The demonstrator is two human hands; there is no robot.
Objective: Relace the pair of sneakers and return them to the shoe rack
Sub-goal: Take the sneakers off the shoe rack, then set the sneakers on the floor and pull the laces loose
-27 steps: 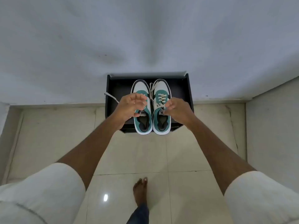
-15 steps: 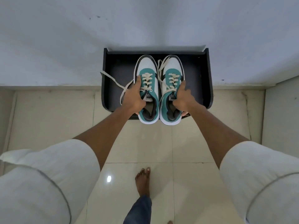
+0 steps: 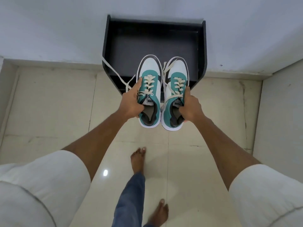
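A black shoe rack stands against the wall, directly ahead and empty. Before it, two teal-and-white sneakers, toes pointing at it: left hand clasps the left sneaker, right hand the right sneaker. Loose laces trail left.

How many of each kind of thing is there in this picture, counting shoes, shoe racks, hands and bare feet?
Sneakers: 2, left sneaker and right sneaker
Shoe rack: 1
Hands: 2, left hand and right hand
Bare feet: 2, and
Total: 7
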